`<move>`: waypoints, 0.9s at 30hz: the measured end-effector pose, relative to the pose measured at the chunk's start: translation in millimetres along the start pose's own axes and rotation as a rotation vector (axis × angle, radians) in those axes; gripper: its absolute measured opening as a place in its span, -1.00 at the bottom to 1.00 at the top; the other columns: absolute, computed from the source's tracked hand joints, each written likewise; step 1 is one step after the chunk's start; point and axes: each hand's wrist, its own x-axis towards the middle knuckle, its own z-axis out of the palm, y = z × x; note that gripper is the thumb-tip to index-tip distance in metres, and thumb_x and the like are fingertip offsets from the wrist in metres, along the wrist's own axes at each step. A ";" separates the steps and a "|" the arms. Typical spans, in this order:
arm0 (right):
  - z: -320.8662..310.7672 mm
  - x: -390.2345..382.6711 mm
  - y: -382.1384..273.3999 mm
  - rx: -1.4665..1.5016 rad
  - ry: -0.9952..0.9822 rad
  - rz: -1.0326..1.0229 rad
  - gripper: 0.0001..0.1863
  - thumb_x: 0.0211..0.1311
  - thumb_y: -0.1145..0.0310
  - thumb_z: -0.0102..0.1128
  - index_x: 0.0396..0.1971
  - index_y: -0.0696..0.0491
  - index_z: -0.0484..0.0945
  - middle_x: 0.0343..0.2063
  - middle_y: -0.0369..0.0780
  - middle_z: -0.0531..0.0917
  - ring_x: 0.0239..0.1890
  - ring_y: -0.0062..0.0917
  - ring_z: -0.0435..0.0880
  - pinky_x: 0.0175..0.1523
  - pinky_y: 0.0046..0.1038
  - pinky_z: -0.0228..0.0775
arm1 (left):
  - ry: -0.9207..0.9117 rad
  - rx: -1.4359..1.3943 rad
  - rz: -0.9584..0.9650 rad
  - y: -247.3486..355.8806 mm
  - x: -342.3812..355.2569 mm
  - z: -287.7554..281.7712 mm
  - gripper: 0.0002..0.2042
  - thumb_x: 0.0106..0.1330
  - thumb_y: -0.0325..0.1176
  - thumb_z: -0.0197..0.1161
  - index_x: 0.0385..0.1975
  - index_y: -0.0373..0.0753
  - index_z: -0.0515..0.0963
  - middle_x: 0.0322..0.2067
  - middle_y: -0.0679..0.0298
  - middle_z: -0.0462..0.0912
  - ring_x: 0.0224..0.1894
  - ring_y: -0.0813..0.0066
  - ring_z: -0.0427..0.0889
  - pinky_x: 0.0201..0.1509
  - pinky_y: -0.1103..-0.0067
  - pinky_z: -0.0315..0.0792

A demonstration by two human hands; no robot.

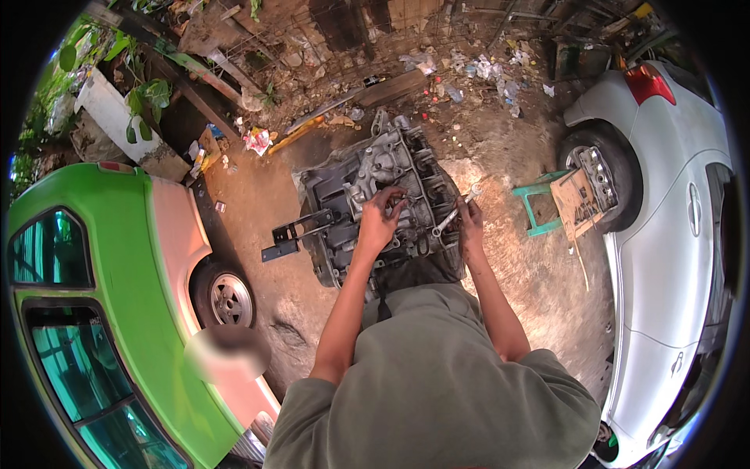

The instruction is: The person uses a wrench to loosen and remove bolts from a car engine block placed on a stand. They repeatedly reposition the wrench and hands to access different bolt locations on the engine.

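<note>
A greasy metal engine block (387, 168) with a dark casing rests on the ground in front of me. My left hand (380, 220) is over its middle, fingers bent and drawn together against a part too small to make out. At the block's right edge, my right hand (470, 225) is closed around a silver combination wrench (449, 220). The wrench slants, one end low by the block and the other up past my fingers. A black metal bracket (293, 234) juts out from the block's left side.
A green and pink car (117, 234) stands at left, a silver car (664, 195) at right. By the silver car's wheel, a green stool (533, 207) carries a board (574, 203) with small parts and a metal engine part (598, 180). Litter (488, 69) and a wooden plank (391, 88) lie beyond.
</note>
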 end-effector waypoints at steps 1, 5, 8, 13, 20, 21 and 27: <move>1.0 -3.3 -0.5 0.004 -0.039 0.032 -0.71 0.55 0.13 0.10 -0.28 0.06 0.48 -0.55 -0.35 0.47 -0.52 -0.63 0.49 -0.39 -0.54 0.36 | -0.005 -0.031 -0.006 1.6 -2.3 0.8 -0.79 0.28 -0.57 0.37 -0.10 -0.34 0.63 -0.37 0.17 0.71 -0.40 0.50 0.57 -0.28 0.51 0.47; -2.4 -26.2 -4.5 0.067 -0.159 0.070 -0.71 0.57 0.13 0.07 -0.27 0.06 0.46 -0.54 -0.33 0.50 -0.46 -0.59 0.57 -0.30 -0.48 0.42 | -0.035 -0.215 -0.093 9.9 -11.1 9.4 -0.83 0.31 -0.54 0.37 -0.13 -0.36 0.63 -0.38 0.22 0.72 -0.38 0.59 0.57 -0.25 0.57 0.48; -12.8 -49.8 -13.9 -0.042 -0.167 -0.011 -0.69 0.58 0.14 0.04 -0.29 0.07 0.47 -0.55 -0.36 0.48 -0.55 -0.66 0.47 -0.40 -0.56 0.30 | -0.102 -0.293 -0.111 17.9 -19.4 20.3 -0.84 0.34 -0.51 0.37 -0.13 -0.37 0.64 -0.36 0.24 0.73 -0.33 0.62 0.58 -0.20 0.58 0.49; -38.0 -92.9 -22.6 -0.146 -0.005 0.003 -0.75 0.51 0.22 0.17 -0.20 0.12 0.62 -0.58 -0.40 0.49 -0.62 -0.77 0.32 -0.51 -0.64 0.11 | -0.256 -0.329 -0.094 33.3 -47.8 54.8 -0.83 0.33 -0.50 0.37 -0.13 -0.37 0.64 -0.34 0.27 0.73 -0.32 0.63 0.58 -0.18 0.59 0.48; -89.7 -109.3 -0.5 -0.176 -0.105 -0.138 -0.77 0.36 0.33 0.33 -0.10 0.12 0.61 -0.33 -0.34 0.63 -0.23 -0.66 0.57 -0.07 -0.54 0.40 | -0.128 -0.264 -0.126 51.7 -110.5 110.2 -0.83 0.30 -0.55 0.39 -0.15 -0.37 0.63 -0.33 0.30 0.71 -0.29 0.65 0.59 -0.18 0.62 0.47; -101.3 -109.5 3.8 -0.153 -0.123 -0.136 -0.77 0.35 0.35 0.35 -0.09 0.13 0.61 -0.29 -0.32 0.65 -0.19 -0.65 0.58 -0.03 -0.52 0.42 | -0.096 -0.279 -0.153 51.8 -117.8 120.2 -0.83 0.30 -0.54 0.39 -0.15 -0.36 0.64 -0.32 0.29 0.71 -0.28 0.64 0.60 -0.17 0.62 0.48; -194.8 -118.9 3.4 -0.321 -0.228 -0.083 -0.71 0.34 0.38 0.35 -0.03 0.18 0.59 -0.23 -0.24 0.68 -0.13 -0.60 0.64 0.03 -0.45 0.48 | -0.038 -0.487 -0.338 66.2 -170.1 203.9 -0.84 0.37 -0.51 0.36 -0.12 -0.38 0.63 -0.24 0.22 0.74 -0.18 0.56 0.67 -0.04 0.58 0.52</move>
